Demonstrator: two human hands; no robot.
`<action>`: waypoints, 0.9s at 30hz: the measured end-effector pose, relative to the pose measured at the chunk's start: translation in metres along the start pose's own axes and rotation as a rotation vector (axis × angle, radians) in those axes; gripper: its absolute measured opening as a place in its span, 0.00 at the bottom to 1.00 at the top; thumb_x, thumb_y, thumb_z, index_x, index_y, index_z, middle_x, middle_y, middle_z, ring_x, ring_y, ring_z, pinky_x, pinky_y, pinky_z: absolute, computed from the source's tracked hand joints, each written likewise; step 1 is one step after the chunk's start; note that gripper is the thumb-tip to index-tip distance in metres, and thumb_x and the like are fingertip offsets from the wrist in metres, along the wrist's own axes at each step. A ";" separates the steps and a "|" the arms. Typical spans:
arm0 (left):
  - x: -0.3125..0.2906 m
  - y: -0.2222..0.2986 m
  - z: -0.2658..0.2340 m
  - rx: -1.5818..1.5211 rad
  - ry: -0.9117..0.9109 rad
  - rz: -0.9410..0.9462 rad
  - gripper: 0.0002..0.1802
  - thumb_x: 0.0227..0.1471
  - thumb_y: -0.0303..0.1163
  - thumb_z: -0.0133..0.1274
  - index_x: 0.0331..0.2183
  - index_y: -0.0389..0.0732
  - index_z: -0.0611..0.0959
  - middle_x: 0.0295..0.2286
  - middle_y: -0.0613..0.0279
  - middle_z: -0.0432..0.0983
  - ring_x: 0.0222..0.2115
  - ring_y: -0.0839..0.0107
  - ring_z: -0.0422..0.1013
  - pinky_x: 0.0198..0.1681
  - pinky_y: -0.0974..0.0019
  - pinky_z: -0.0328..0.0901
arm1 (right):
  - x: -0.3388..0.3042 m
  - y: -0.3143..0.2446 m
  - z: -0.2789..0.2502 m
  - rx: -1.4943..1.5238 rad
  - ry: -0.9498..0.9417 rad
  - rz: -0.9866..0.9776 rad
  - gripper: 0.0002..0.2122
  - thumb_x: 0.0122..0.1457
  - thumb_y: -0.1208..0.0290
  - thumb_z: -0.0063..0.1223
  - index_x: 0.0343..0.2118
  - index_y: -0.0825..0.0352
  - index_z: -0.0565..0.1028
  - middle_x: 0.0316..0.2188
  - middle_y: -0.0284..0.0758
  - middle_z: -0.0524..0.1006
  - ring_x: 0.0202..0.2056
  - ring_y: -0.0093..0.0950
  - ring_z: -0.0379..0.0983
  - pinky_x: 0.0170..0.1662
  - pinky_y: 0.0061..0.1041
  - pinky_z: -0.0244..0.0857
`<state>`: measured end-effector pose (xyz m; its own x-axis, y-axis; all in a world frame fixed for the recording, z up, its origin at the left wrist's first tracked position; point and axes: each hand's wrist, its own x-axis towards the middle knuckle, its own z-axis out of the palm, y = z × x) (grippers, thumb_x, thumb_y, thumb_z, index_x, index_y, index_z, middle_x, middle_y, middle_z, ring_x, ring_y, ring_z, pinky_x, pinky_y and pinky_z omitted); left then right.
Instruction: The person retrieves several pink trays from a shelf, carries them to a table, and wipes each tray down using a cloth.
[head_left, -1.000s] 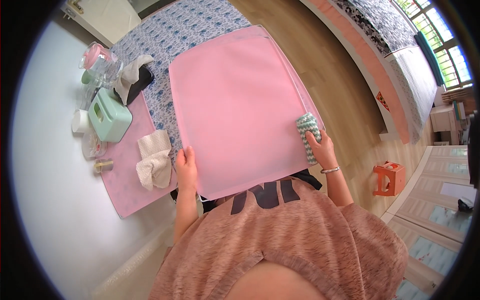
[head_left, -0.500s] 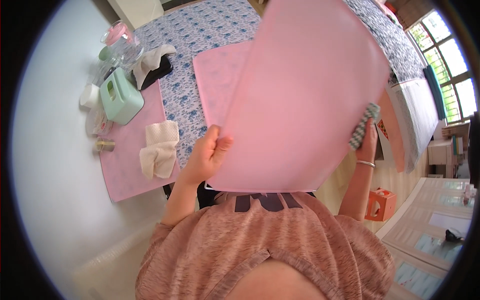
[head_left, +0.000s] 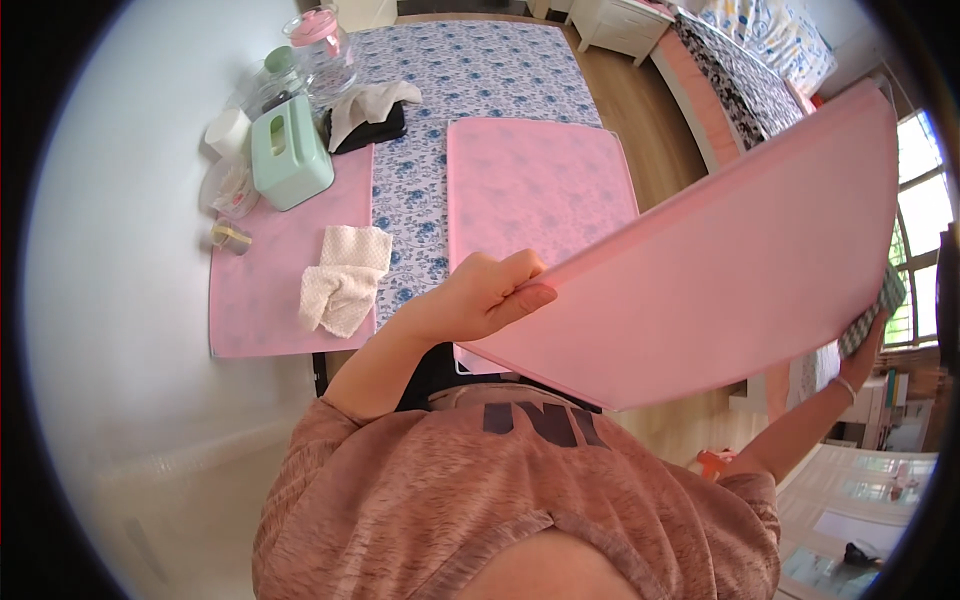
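A large pink mat (head_left: 720,260) is lifted off the table and tilted, its far right corner raised high. My left hand (head_left: 490,295) is closed on its left edge, with the thumb on top. Out at the far right, my right hand (head_left: 866,350) holds a green-and-white checked cloth (head_left: 878,310) at the mat's right edge; its fingers are partly hidden. Behind the lifted mat, a second pink mat (head_left: 540,185) lies flat on a table with a blue-flowered tablecloth (head_left: 480,65). A cream towel (head_left: 345,280) rests crumpled on a left-hand pink mat (head_left: 260,300).
Along the left wall stand a mint-green tissue box (head_left: 290,155), a white container (head_left: 228,132), a tape roll (head_left: 231,237) and a glass jar with a pink lid (head_left: 320,50). A white cloth (head_left: 370,105) lies over a black object. At right are a bed (head_left: 740,85) and window.
The lifted mat has swung to the right and tilted, uncovering more of the mat on the table. My right hand has moved outward with the cloth; my left hand keeps its grip.
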<state>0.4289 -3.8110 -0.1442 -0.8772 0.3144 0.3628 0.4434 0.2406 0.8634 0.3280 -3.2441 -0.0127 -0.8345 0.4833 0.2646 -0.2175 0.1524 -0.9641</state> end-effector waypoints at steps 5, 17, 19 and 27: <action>0.008 -0.018 -0.015 0.033 0.060 -0.047 0.15 0.50 0.39 0.47 0.21 0.38 0.66 0.10 0.54 0.62 0.11 0.63 0.63 0.15 0.67 0.54 | -0.024 -0.004 -0.066 -0.347 -0.263 -0.080 0.29 0.47 0.58 0.55 0.49 0.70 0.59 0.42 0.34 0.67 0.40 0.25 0.65 0.40 0.23 0.61; -0.037 -0.160 0.026 0.541 0.479 -0.296 0.17 0.43 0.35 0.51 0.34 0.33 0.70 0.31 0.51 0.68 0.33 0.59 0.65 0.38 0.64 0.59 | -0.070 0.026 -0.087 -0.139 0.220 0.010 0.26 0.47 0.59 0.55 0.46 0.71 0.63 0.43 0.36 0.67 0.42 0.26 0.65 0.44 0.21 0.59; -0.049 -0.156 0.026 0.271 0.556 -0.528 0.18 0.43 0.34 0.50 0.35 0.33 0.69 0.31 0.53 0.68 0.31 0.62 0.65 0.36 0.65 0.60 | -0.088 0.044 -0.087 -0.057 0.268 0.081 0.27 0.47 0.59 0.55 0.46 0.71 0.64 0.44 0.36 0.66 0.43 0.27 0.64 0.45 0.22 0.58; -0.039 -0.130 0.014 -0.422 0.663 -0.910 0.21 0.44 0.32 0.49 0.40 0.33 0.66 0.31 0.58 0.68 0.23 0.75 0.65 0.24 0.74 0.62 | -0.135 0.220 -0.060 0.410 0.186 0.401 0.18 0.50 0.59 0.52 0.41 0.64 0.67 0.37 0.30 0.71 0.36 0.23 0.67 0.35 0.23 0.64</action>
<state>0.4079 -3.8418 -0.2751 -0.8165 -0.3777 -0.4366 -0.3743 -0.2295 0.8985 0.4235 -3.2238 -0.2593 -0.7970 0.5829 -0.1581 -0.1121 -0.4000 -0.9096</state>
